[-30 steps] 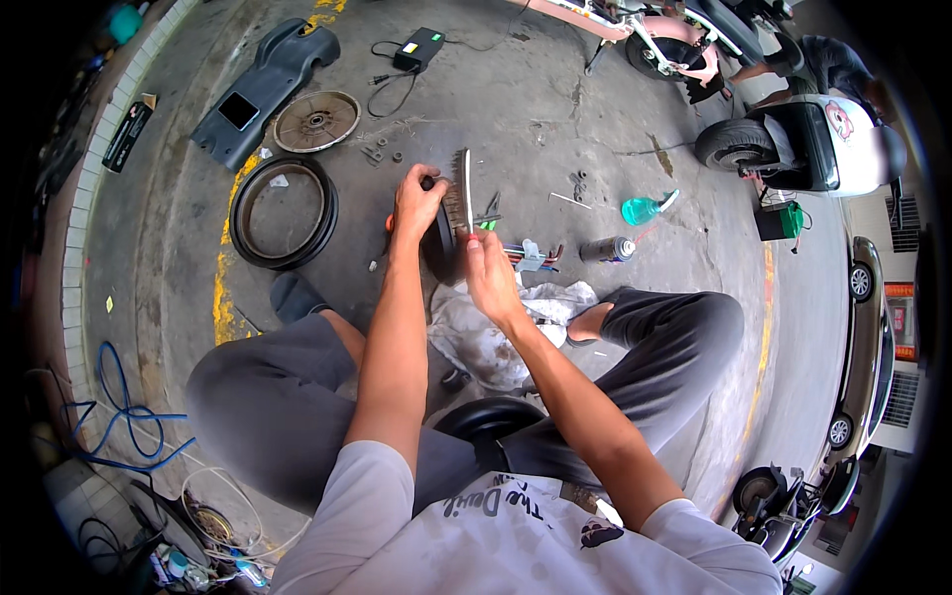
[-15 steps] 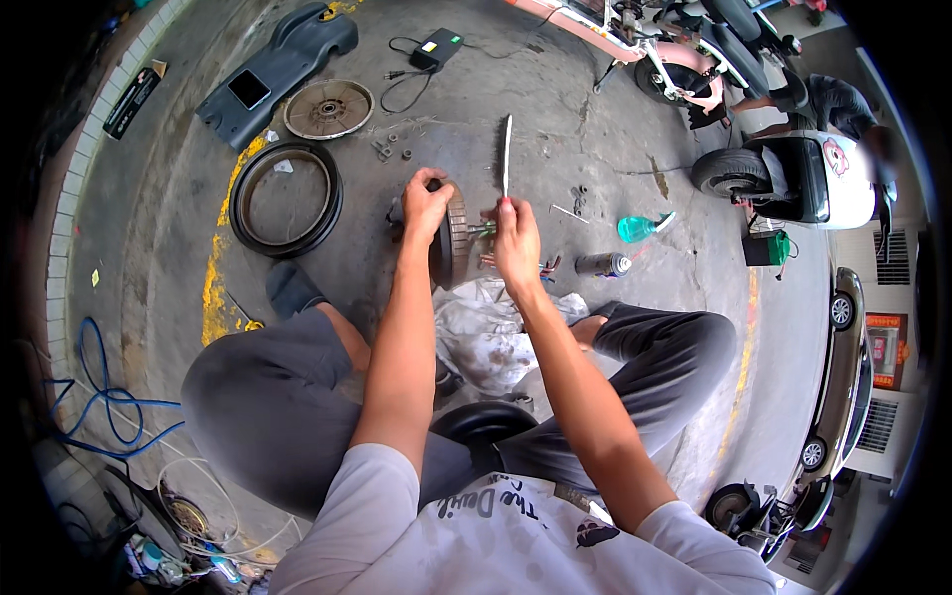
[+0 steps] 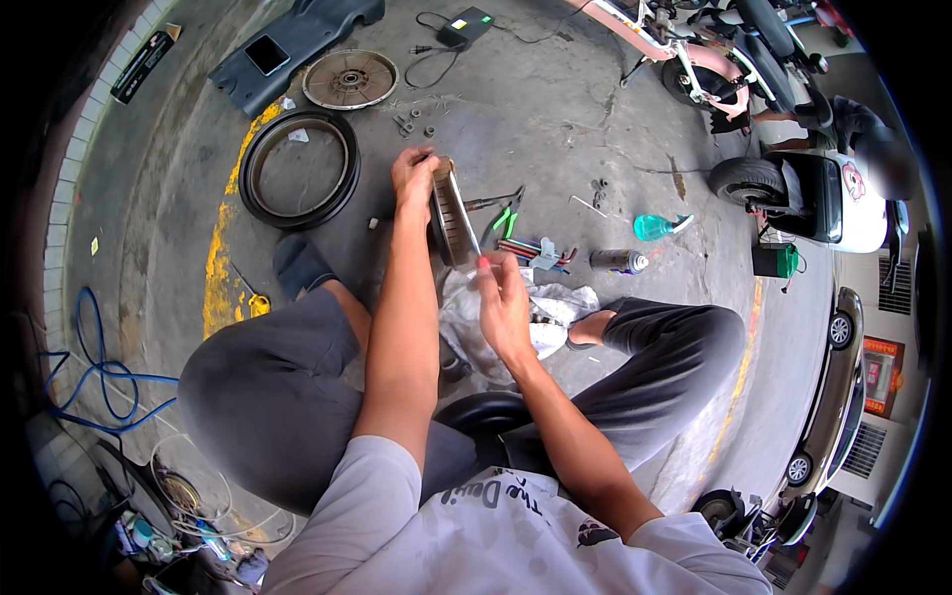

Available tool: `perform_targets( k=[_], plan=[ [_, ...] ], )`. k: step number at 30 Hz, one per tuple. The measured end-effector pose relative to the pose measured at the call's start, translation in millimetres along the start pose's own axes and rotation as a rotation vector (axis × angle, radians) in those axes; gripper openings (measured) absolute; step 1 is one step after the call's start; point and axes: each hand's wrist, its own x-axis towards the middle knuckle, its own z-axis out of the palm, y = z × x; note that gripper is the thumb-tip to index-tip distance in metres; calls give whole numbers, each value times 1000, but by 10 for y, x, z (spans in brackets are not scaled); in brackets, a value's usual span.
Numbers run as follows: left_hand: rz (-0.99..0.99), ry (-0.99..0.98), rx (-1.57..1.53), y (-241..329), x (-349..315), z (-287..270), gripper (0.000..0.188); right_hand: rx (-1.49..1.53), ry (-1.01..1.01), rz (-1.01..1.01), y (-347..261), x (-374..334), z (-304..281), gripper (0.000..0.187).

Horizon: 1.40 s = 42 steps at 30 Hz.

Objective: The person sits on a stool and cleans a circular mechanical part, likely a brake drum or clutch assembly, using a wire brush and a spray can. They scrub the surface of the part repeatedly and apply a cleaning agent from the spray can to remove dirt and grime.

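Note:
My left hand [image 3: 413, 180] is closed on the upper rim of a round motor part [image 3: 448, 228], which stands on edge with a ribbed inner ring facing right. A long, thin, pale blade-like tool [image 3: 461, 206] is gripped in my right hand [image 3: 506, 302], its length lying across the ribbed face. Under the round part and my right hand a stained white rag [image 3: 464, 315] lies bunched. Just right of the part are green-handled pliers [image 3: 506, 218] and a set of hex keys [image 3: 540, 255]. My fingers partly hide the tool's grip end.
Farther left lie a black tyre-like ring [image 3: 252, 188], a metal disc [image 3: 347, 81] and a dark plastic panel with a phone [image 3: 266, 55]. On the right are a spray can [image 3: 620, 261] and a teal bottle [image 3: 653, 228]. Another person sits by a white scooter [image 3: 855, 203].
My right hand has moved down and toward me, and the blade has swung from pointing away to lying across the ribbed part. The pliers and hex keys show more fully.

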Motion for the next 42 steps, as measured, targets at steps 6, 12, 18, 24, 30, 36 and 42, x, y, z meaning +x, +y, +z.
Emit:
perform_targets(
  k=[6, 12, 18, 24, 30, 36, 42],
  plan=[
    [32, 11, -16, -43, 64, 58, 30, -135, -17, -3, 205, -463, -126, 26],
    [-9, 23, -81, -35, 20, 66, 33, -144, 23, -44, -24, -11, 17, 22],
    [7, 28, -77, 41, -33, 95, 32, -109, 6, -14, 333, -382, -90, 24],
    [0, 62, -137, 0, 10, 107, 28, -97, 19, -36, 165, 31, 6, 24],
    [-21, -6, -169, -33, -26, 158, 37, -89, 32, 20, 405, -378, -122, 22],
    [-3, -1, -171, -3, -11, 103, 33, -24, 97, -101, 84, 267, 186, 23],
    [-9, 5, -189, -33, 77, 8, 31, 161, 64, -98, -22, 718, 271, 22]
  ],
)
